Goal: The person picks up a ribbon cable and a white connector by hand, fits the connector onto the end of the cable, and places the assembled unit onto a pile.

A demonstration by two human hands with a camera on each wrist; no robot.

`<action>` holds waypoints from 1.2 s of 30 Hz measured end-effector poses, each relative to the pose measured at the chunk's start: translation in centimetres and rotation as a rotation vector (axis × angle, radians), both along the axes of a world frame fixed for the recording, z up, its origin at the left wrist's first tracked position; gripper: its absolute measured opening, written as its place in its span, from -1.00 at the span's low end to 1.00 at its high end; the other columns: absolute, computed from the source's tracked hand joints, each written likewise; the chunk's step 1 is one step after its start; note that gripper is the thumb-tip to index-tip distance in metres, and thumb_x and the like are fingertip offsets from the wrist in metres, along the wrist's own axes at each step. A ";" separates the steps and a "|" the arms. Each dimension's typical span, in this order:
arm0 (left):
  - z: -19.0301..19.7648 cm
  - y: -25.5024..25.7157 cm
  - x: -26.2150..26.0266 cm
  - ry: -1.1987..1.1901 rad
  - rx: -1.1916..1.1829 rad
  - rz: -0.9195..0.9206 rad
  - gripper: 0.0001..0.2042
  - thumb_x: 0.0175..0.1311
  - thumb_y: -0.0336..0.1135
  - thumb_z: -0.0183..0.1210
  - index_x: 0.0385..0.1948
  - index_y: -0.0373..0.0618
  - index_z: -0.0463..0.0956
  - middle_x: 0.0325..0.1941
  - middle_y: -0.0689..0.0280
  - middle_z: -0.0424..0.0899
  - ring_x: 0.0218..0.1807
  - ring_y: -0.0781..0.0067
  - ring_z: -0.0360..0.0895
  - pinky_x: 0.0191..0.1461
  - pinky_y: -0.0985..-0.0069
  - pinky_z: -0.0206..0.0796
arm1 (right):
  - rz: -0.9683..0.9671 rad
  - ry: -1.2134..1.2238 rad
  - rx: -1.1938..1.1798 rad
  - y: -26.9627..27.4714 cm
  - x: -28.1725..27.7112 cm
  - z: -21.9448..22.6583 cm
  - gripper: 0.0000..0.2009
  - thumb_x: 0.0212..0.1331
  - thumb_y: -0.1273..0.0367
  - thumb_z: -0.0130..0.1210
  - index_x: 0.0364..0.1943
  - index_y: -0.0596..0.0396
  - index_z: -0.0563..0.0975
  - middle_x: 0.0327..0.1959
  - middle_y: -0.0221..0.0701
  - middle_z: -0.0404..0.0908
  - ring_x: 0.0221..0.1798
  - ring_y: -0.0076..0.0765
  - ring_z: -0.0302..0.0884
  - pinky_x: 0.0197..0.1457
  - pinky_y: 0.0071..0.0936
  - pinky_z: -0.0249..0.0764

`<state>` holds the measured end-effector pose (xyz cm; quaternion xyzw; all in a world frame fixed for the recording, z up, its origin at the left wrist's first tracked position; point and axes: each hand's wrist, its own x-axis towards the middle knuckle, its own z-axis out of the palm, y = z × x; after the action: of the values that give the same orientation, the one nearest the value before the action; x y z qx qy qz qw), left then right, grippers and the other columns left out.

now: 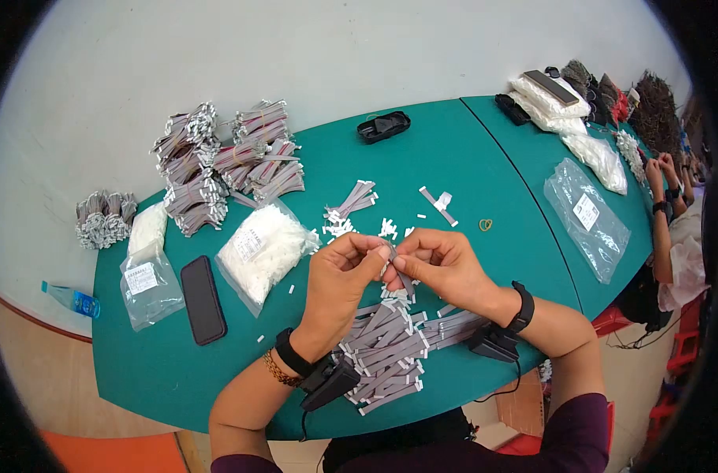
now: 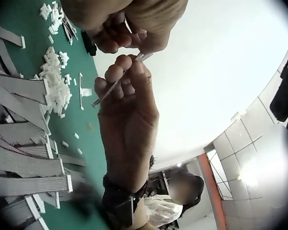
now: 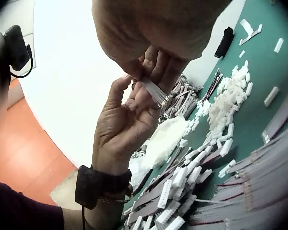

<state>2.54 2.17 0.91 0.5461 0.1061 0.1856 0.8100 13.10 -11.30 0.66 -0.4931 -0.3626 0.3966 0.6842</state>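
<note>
Both hands meet over the middle of the table, pinching a short flat grey ribbon cable [image 1: 404, 282] between thumbs and fingers. My left hand [image 1: 335, 272] grips it from the left and my right hand [image 1: 449, 270] from the right, fingertips close together. In the right wrist view the ribbon cable [image 3: 154, 92] slants out below the fingers, its strands spread at the end. The left wrist view shows the cable [image 2: 110, 92] almost edge-on along the right fingers. Fingers partly hide the gripped end. Below the hands lie loose ribbon cables [image 1: 386, 347] with white end connectors.
Small white connectors [image 2: 55, 79] are heaped beyond the hands. Bundled cables [image 1: 193, 169] are stacked at the back left. A bag of white parts [image 1: 260, 248], a phone [image 1: 203, 299] and a clear bag [image 1: 150, 288] lie left. A black tray [image 1: 383, 126] sits behind.
</note>
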 end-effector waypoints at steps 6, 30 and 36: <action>0.4 0.0 -0.1 0.005 0.037 -0.003 -0.91 0.18 -0.48 0.13 -0.34 -0.31 0.49 -0.44 0.28 0.58 -0.46 0.58 0.52 -0.35 0.64 0.42 | -0.020 -0.018 -0.013 0.0 -0.2 0.1 -0.90 0.23 0.51 -0.03 -0.28 0.30 0.45 -0.36 -0.28 0.60 -0.31 -0.48 0.56 -0.23 -0.59 0.49; 0.3 0.0 -0.1 0.016 0.024 -0.047 -0.88 0.14 -0.46 0.19 -0.32 -0.29 0.52 -0.38 0.32 0.58 -0.40 0.64 0.42 -0.29 0.70 0.26 | 0.002 -0.052 -0.054 -0.1 0.0 0.6 -0.88 0.24 0.46 -0.02 -0.32 0.28 0.47 -0.41 -0.32 0.60 -0.37 -0.54 0.55 -0.28 -0.63 0.49; 0.4 0.0 -0.2 0.016 -0.004 -0.062 -0.88 0.15 -0.46 0.18 -0.32 -0.28 0.52 -0.40 0.33 0.57 -0.42 0.65 0.40 -0.30 0.71 0.24 | -0.035 -0.026 -0.017 0.0 -0.3 0.4 -0.83 0.26 0.41 -0.02 -0.24 0.28 0.48 -0.43 -0.33 0.58 -0.39 -0.54 0.54 -0.33 -0.63 0.49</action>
<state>2.38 2.13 1.30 0.5489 0.0960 0.1561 0.8156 12.81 -11.33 1.07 -0.5102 -0.3594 0.3812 0.6821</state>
